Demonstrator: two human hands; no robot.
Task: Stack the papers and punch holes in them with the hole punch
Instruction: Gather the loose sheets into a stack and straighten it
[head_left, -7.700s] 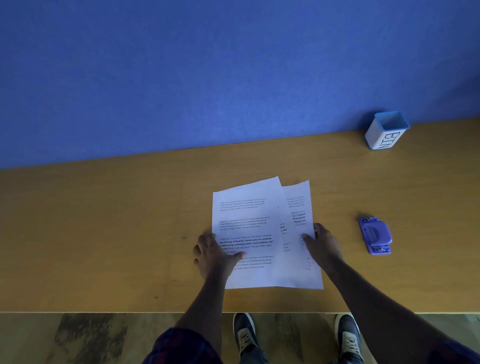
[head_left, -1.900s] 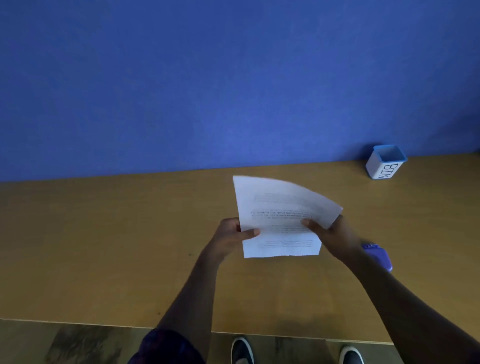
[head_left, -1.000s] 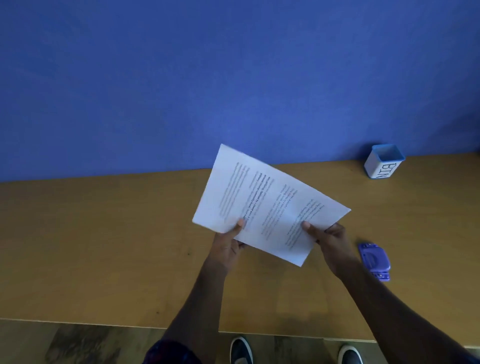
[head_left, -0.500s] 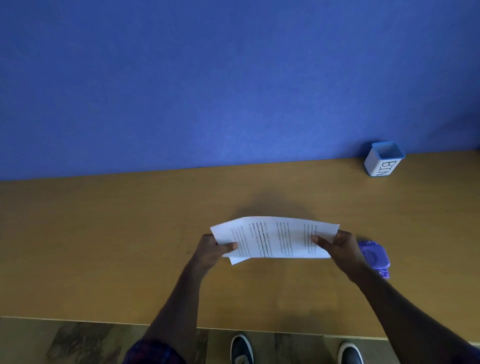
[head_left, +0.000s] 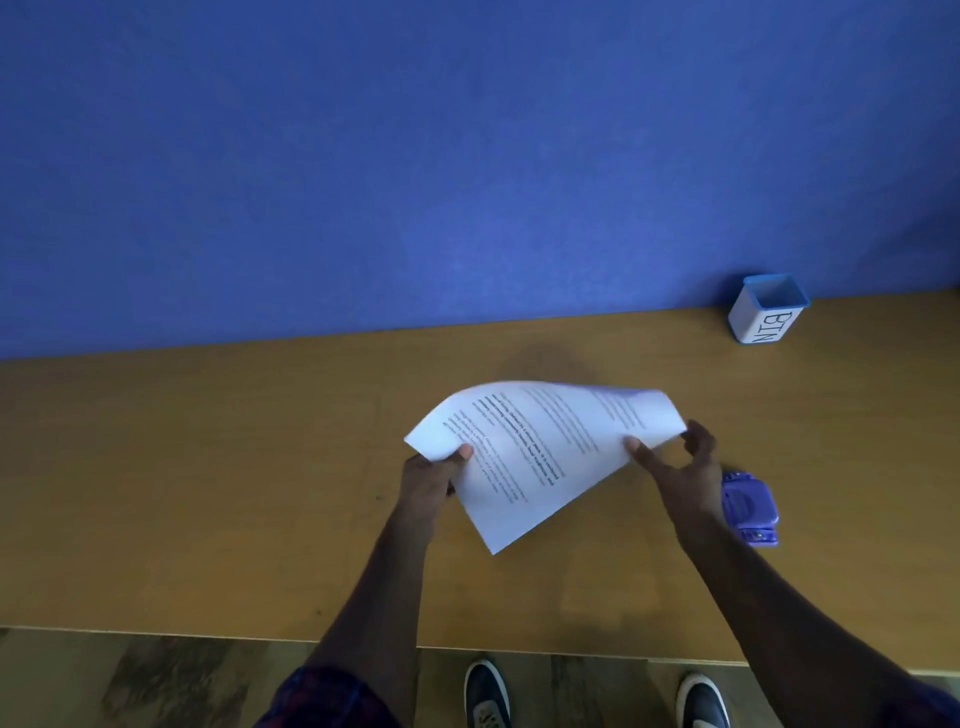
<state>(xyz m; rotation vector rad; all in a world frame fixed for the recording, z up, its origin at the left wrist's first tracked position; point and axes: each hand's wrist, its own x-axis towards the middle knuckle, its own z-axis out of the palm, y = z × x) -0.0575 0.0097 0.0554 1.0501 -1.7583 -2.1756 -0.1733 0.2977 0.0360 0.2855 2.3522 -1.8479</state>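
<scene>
Papers (head_left: 540, 447) in both hands

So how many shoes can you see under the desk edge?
2. One shoe is at the bottom centre, below the desk edge; the other shoe is to its right, beside the right forearm. Both are cut off by the frame's bottom.

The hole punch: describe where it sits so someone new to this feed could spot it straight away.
Start at the long wooden desk under the blue wall, then follow the right hand holding the papers. Just beyond that wrist, lying flat on the desk, is the hole punch. It is small, low and purple, unlike the upright white container marked BIN by the wall.
</scene>
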